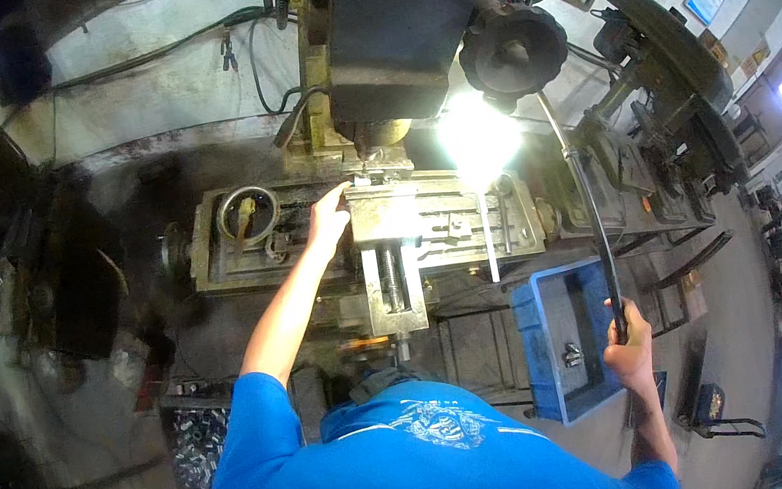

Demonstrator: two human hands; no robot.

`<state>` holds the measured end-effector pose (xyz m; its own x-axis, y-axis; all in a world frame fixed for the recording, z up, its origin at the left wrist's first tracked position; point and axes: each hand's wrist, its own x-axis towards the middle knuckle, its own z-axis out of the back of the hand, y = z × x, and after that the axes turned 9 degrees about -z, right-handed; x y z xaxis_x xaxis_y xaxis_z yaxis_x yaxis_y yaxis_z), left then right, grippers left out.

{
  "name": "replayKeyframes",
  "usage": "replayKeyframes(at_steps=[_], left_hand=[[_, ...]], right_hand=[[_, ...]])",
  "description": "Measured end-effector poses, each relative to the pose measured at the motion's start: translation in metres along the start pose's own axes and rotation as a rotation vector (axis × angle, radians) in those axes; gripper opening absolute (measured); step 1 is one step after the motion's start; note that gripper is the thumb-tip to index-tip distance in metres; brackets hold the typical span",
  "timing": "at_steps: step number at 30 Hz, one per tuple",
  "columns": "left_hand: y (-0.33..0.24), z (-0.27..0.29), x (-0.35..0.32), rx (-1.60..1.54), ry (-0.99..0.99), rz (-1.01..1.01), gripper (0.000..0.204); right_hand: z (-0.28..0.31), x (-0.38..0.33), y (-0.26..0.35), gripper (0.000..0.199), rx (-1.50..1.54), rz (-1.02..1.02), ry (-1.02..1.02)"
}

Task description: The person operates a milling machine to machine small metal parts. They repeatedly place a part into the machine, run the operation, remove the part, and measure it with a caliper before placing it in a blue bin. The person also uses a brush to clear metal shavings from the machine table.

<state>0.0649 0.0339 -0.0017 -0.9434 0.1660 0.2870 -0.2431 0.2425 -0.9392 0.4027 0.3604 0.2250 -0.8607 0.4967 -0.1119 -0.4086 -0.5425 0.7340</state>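
Note:
My left hand [329, 221] reaches to the left end of the vise [384, 213]. Its index finger is stretched toward a small bright metal piece [361, 181] at the jaws, and the thumb lies apart beside the vise body. Whether the fingertip touches the piece is too small to tell. Well off to the right, my right hand [630, 346] is closed around the dark grip of a long lever [590, 215]. This lever runs up toward the round black handwheel [514, 51]. The drill spindle [377, 135] of the machine stands just above the vise jaws, partly hidden by the dark machine head [399, 26].
A metal ring [247, 214] lies on the left of the slotted machine table [314, 268]. A glaring lamp [479, 137] hangs over its right half. Below right stands a blue crate [538, 354] with small metal parts; a bin of metal pieces [203, 455] is at lower left.

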Motion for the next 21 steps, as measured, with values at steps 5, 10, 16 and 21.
replayKeyframes(at_steps=[5, 10, 16, 21], left_hand=[[-0.004, 0.012, 0.002, 0.038, 0.021, 0.114, 0.059], [-0.03, 0.027, -0.041, 0.028, -0.124, 0.062, 0.05], [-0.037, 0.068, -0.16, 0.268, -0.07, 0.141, 0.037], [0.018, 0.082, -0.248, 0.363, 0.428, 0.531, 0.034]], right_hand=[[-0.006, 0.003, -0.007, 0.052, 0.054, -0.008, 0.036], [-0.009, 0.003, -0.009, 0.053, 0.062, -0.036, 0.012], [-0.013, 0.007, -0.02, 0.055, 0.036, 0.001, -0.002], [-0.016, 0.006, -0.018, 0.056, 0.186, -0.007, 0.029]])
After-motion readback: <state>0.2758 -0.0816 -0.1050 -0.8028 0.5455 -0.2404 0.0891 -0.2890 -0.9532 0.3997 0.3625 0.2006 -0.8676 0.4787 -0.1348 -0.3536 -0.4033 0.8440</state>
